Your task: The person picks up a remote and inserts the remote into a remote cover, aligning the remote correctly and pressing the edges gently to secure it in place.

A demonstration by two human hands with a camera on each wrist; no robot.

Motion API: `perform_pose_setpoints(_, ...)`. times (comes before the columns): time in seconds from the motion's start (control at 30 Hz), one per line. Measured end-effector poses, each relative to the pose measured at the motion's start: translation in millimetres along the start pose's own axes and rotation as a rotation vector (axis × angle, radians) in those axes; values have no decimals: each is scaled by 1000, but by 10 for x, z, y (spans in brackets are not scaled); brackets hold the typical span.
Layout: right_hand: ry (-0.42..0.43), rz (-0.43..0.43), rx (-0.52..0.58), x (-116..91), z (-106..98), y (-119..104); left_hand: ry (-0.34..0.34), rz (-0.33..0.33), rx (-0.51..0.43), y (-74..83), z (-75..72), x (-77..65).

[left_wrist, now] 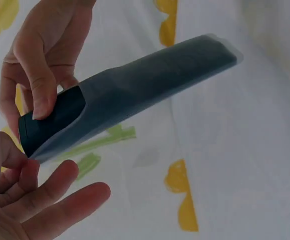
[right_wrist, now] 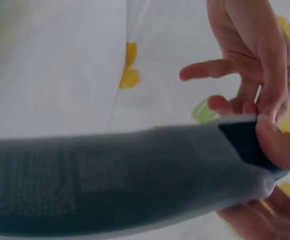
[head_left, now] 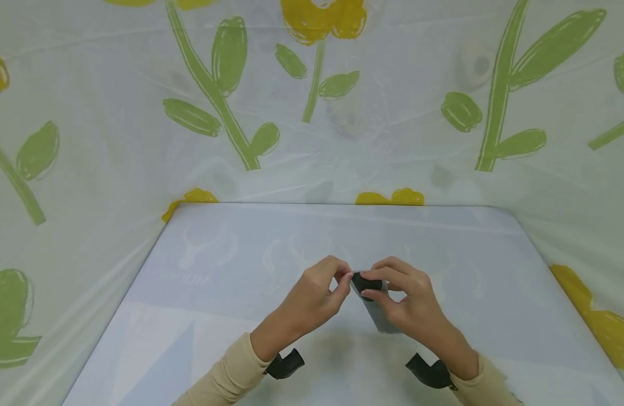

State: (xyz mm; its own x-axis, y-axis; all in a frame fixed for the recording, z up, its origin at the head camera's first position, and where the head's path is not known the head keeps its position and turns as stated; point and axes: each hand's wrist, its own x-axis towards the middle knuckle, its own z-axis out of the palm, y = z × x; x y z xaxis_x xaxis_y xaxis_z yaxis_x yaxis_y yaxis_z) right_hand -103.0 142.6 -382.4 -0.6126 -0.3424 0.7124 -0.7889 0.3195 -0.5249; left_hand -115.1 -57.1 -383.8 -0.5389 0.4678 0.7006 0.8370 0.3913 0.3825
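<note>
A dark squeeze tube (left_wrist: 149,75) with a black cap (head_left: 370,286) is inside a frosted, see-through plastic sleeve (head_left: 384,320). Rows of small print, too blurred to read, show through the sleeve in the right wrist view. My right hand (head_left: 412,290) grips the cap end between thumb and fingers, holding the tube above the table. At the sleeve's open edge beside the cap, my left hand (head_left: 317,290) pinches the plastic between thumb and index finger; its other fingers (left_wrist: 67,212) spread loosely. The cap end pokes partly out of the sleeve.
Below the hands lies a pale table (head_left: 210,248) with faint printing. A white cloth with green and yellow flowers (head_left: 393,113) hangs behind and at both sides of it. Black curved pieces (head_left: 286,363) are at both wrists.
</note>
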Motion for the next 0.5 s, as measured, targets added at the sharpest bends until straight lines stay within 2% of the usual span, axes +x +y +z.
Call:
perform_pose_setpoints(0.17, 114, -126, -73, 35, 91, 4, 34, 94, 217, 35, 81, 40)
perform_pose_setpoints(0.27, 151, -149, -105, 79, 160, 6, 112, 114, 253, 30, 97, 51)
perform_pose_setpoints(0.4, 175, -114, -137, 147, 189, 13, 235, 91, 181, 8, 118, 96)
perform_pose_setpoints(0.5, 194, -130, -140, 179, 148, 30, 276, 36, 45, -4, 158, 145)
